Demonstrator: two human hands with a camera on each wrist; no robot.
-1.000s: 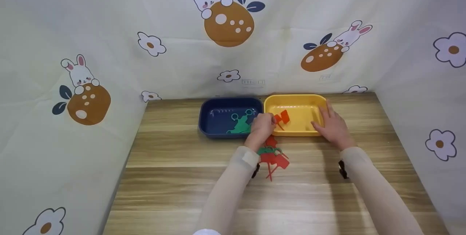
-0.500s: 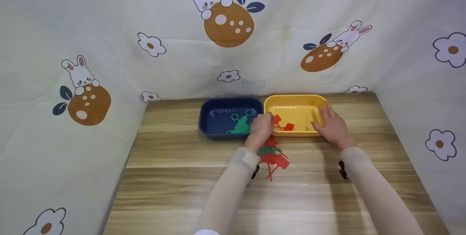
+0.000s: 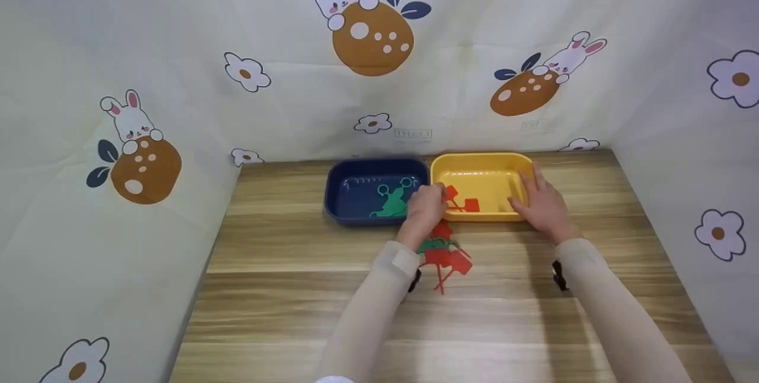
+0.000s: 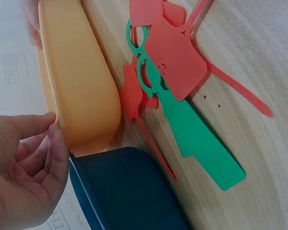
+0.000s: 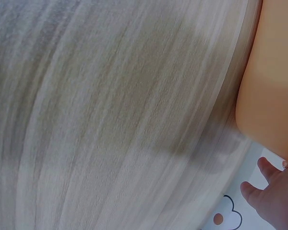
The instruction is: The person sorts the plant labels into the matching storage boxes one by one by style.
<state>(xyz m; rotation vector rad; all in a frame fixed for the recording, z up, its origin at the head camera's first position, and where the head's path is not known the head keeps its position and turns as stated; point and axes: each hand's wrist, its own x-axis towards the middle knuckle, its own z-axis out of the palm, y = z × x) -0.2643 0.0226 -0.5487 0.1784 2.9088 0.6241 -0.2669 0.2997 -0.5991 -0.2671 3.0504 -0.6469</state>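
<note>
My left hand [image 3: 426, 208] is at the left end of the yellow bin [image 3: 480, 160]. Its thumb and index fingertips come together right at the rim; whether they hold anything, I cannot tell. Inside, close by those fingertips, lie two small orange-red paddle-shaped pieces [image 3: 472, 205] with thin stems. My right hand [image 3: 544, 205] rests on the bin's right end, fingers spread and fairly straight. Below my left hand, several flat red paddle-shaped pieces [image 4: 176, 57] with thin stems overlap a green piece [image 4: 197, 139] with two finger rings and a broad blade.
A dark blue bin [image 3: 350, 217] stands beside the yellow one on the left, with flat green pieces [image 3: 394, 202] inside. A printed cloth wall [image 3: 308, 104] rises behind the bins, and the wooden table [image 3: 284, 312] extends toward me.
One orange-red piece has swung down and right from beside my left fingertips and now lies lower in the yellow bin. Both hands have stayed nearly in place.
</note>
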